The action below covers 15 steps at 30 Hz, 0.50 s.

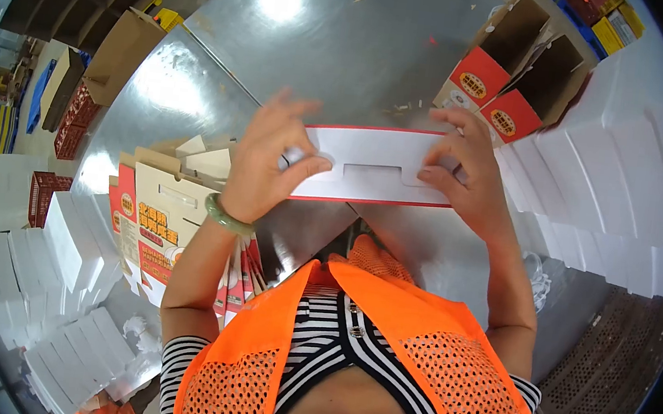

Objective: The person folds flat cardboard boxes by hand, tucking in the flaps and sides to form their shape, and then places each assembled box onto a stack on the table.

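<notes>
In front of my chest, above the metal table, I hold a carton point(375, 148) with a white face, red edges and a cut-out slot in the middle. My left hand point(272, 155), with a green bangle at the wrist, grips its left end, thumb pressed on the white face and fingertips blurred. At the right end my right hand point(465, 169) is closed, thumb and curled fingers on the white panel. The carton's other sides are hidden from me.
Flat printed cartons point(159, 212) lean at my left. Two open red-and-brown cartons point(496, 87) stand at the far right of the metal table point(317, 50). White box stacks point(611, 157) rise on the right, with more white boxes point(74, 349) at lower left.
</notes>
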Tool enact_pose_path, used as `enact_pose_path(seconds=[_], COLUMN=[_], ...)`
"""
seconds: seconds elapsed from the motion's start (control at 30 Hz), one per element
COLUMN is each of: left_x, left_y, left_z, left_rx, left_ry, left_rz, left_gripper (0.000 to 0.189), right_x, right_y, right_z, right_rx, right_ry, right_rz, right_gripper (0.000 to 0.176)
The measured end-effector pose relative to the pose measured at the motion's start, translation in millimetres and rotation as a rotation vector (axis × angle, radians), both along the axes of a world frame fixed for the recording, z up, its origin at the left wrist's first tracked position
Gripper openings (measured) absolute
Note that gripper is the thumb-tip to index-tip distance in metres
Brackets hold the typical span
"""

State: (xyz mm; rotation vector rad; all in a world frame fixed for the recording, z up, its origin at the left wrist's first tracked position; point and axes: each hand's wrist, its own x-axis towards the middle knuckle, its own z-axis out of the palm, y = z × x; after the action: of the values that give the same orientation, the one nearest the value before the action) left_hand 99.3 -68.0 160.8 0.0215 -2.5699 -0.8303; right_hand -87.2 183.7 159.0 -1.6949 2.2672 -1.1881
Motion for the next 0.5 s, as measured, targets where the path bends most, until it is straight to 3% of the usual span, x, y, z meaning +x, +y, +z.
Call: enact_pose_path(seconds=[0.07,0.13,0.17,0.23,0.37,0.5], left_x=[-3.7,-2.4,-2.8,-5.4,-12.1,-19.0], left_y=[0.2,8.3,12.1,19.6,22.6,22.6], left_z=[4.4,7.5,7.4,7.4,5.3,10.8], left_rx=[-0.089,-0.025,-0.025,-0.216,-0.383,-0.432], left_ry=[0.033,-0.203,-0.201,-0.273,-0.172,-0.269], left_rz=[0.053,0.183,0.181,0.284,0.279,0.296], left_gripper=[0.027,0.035,0.035,0.038,0.037,0.038], right_x=[7.2,8.9,9.7,8.8,6.1,1.0], right_y=[-7.8,-12.7,-14.8,-19.5,-21.3,-18.6], right_z=[5.5,9.5,8.6,4.4,0.3,2.0], right_rx=[0.045,0.152,0.152,0.324,0.301,0.232], right_ry=[-0.093,-0.124,-0.122,0.125,0.219,0.212], right_rz=[-0.112,-0.165,-0.167,-0.206,-0.19,-0.128], right_gripper=[0.042,0.044,0.044,0.047,0.052,0.062])
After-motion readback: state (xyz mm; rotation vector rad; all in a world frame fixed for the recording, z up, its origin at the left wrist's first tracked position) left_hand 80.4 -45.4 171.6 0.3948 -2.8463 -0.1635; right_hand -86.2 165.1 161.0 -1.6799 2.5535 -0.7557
